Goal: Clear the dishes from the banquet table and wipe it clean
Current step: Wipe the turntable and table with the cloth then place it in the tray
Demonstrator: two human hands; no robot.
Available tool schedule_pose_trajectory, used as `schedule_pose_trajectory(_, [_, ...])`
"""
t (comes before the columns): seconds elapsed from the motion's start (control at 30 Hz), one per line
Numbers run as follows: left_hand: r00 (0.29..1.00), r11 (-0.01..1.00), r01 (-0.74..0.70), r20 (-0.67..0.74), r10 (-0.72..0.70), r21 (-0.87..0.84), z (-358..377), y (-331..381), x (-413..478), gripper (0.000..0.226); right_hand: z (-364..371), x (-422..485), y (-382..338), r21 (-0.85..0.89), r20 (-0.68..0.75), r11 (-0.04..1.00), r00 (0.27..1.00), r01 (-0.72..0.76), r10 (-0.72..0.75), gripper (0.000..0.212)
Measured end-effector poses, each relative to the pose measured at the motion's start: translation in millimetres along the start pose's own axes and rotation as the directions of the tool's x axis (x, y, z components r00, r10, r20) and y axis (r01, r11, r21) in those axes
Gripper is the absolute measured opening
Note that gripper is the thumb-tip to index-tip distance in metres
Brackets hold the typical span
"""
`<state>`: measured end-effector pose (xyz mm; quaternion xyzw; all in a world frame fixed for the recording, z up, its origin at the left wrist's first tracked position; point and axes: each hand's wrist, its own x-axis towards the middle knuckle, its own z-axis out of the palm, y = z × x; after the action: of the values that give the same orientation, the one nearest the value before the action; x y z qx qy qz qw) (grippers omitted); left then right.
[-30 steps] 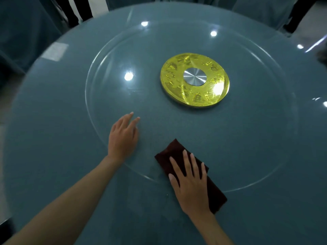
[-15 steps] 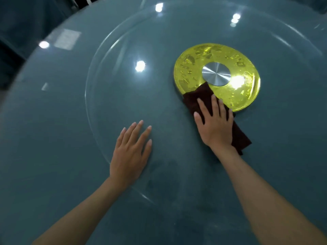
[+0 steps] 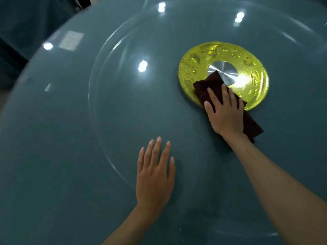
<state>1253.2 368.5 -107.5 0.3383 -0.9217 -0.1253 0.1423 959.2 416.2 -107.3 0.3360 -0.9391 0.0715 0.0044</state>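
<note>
A dark maroon cloth (image 3: pixel 206 86) lies folded on the glass turntable (image 3: pixel 109 96) of the round teal banquet table (image 3: pixel 44 156). My right hand (image 3: pixel 223 112) presses flat on the cloth with straight fingers. The cloth's far corner covers part of the gold hub disc (image 3: pixel 251 78) and touches its silver centre (image 3: pixel 225 72). My left hand (image 3: pixel 155 175) rests flat on the glass near the turntable's front rim, fingers straight and holding nothing.
Ceiling lights glare off the glass. Dark teal draped chairs (image 3: pixel 26 27) stand beyond the table's far left edge. No dishes are in view.
My right hand has pushed the cloth from the turntable's near rim away to the gold disc, now reaching its silver centre. My left hand stayed flat on the glass. The view has leaned closer.
</note>
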Motion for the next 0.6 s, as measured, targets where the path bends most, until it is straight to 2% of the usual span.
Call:
schedule_pose_trajectory(0.07, [0.995, 0.987, 0.096, 0.008, -0.096, -0.127, -2.4, 13.9, -5.3, 0.046, -0.3, -35.0, -6.9, -0.029, -0.008, 0.999, 1.0, 0.023, -0.023, 0.057])
schedule_pose_trajectory(0.17, [0.975, 0.907, 0.222, 0.064, -0.213, -0.358, -10.1, 32.2, -13.0, 0.049, -4.7, -96.6, -16.2, -0.047, 0.001, 0.998, 0.999, 0.038, -0.038, 0.057])
schedule_pose_trajectory(0.3, [0.972, 0.841, 0.235, 0.141, -0.189, -0.488, -20.7, 39.1, -23.7, 0.051, -13.4, -187.4, -32.5, -0.059, 0.029, 0.996, 0.997, 0.07, -0.068, 0.057])
schedule_pose_trajectory(0.37, [0.981, 0.852, 0.191, 0.134, -0.143, -0.487, -29.2, 29.1, -20.1, 0.039, -16.6, -232.0, -40.1, -0.045, 0.043, 0.995, 0.995, 0.093, -0.091, 0.058])
schedule_pose_trajectory(0.43, [0.994, 0.889, 0.107, 0.064, -0.087, -0.445, -39.4, 11.7, -10.0, 0.028, -20.2, -272.9, -48.2, -0.024, 0.049, 0.994, 0.993, 0.106, -0.104, 0.058])
schedule_pose_trajectory(0.6, [0.995, 0.973, -0.046, -0.101, 0.024, -0.226, -50.4, -48.3, 44.7, 0.031, -27.3, -307.1, -53.3, -0.028, 0.102, 0.994, 0.99, 0.101, -0.098, 0.059])
